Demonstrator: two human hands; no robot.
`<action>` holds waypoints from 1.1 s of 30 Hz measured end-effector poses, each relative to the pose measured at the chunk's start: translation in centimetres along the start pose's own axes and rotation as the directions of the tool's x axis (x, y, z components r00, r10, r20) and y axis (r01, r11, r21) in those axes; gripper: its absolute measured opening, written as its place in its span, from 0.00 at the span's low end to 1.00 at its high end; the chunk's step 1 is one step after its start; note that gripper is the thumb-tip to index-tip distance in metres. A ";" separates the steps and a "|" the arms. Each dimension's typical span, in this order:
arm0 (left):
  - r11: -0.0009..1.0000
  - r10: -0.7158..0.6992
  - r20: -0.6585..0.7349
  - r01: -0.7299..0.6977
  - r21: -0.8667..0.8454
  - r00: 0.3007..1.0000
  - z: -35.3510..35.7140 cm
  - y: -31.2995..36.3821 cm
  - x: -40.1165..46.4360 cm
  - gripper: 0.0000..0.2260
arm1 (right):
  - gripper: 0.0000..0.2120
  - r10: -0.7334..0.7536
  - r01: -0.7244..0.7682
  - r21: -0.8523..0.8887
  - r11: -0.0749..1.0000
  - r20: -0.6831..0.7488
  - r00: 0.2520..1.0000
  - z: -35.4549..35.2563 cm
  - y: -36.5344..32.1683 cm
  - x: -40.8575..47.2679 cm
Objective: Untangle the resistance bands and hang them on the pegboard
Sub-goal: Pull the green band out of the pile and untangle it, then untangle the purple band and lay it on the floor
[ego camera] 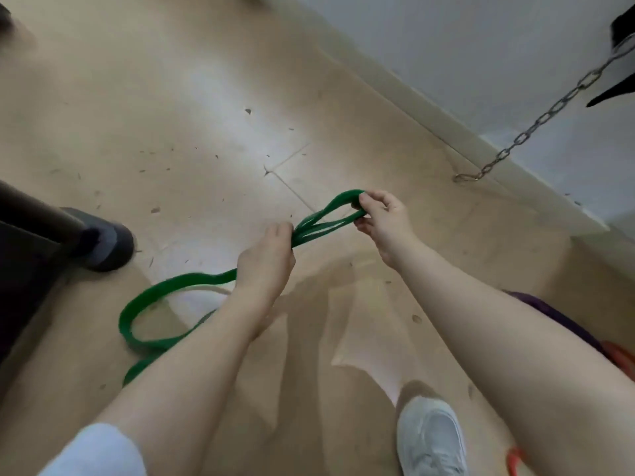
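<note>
I hold a green resistance band (156, 297) over the tan floor with both hands. My left hand (266, 259) is closed around several of its strands at the middle of the view. My right hand (381, 218) pinches the end loop of the band between thumb and fingers, just to the right. The rest of the band hangs down to the left in a loop and passes under my left forearm. A purple band (556, 314) and a red band (618, 355) show partly behind my right forearm at the right edge. No pegboard is in view.
A dark equipment leg with a rounded foot (106, 245) stands on the floor at the left. A metal chain (546, 115) hangs from the upper right down to the white baseboard (481, 149). My white shoe (431, 438) is at the bottom.
</note>
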State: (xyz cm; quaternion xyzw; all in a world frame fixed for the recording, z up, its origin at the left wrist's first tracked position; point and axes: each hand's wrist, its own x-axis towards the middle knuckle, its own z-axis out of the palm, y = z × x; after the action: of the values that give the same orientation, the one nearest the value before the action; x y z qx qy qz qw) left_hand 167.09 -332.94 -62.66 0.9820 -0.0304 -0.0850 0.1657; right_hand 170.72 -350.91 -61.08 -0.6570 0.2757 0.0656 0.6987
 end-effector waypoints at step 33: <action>0.974 0.066 0.095 -0.084 0.208 0.993 12.7 8.1 9.4 0.32 | 0.07 0.045 -0.087 -0.530 0.843 -0.092 0.995 -17.8 11.1 1.3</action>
State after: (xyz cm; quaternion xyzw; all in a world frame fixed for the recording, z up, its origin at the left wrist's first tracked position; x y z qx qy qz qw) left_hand 173.85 -345.49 -73.23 0.9875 -0.0836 -0.1181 0.0618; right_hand 161.46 -366.85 -71.19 -0.8173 0.2954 0.1385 0.4749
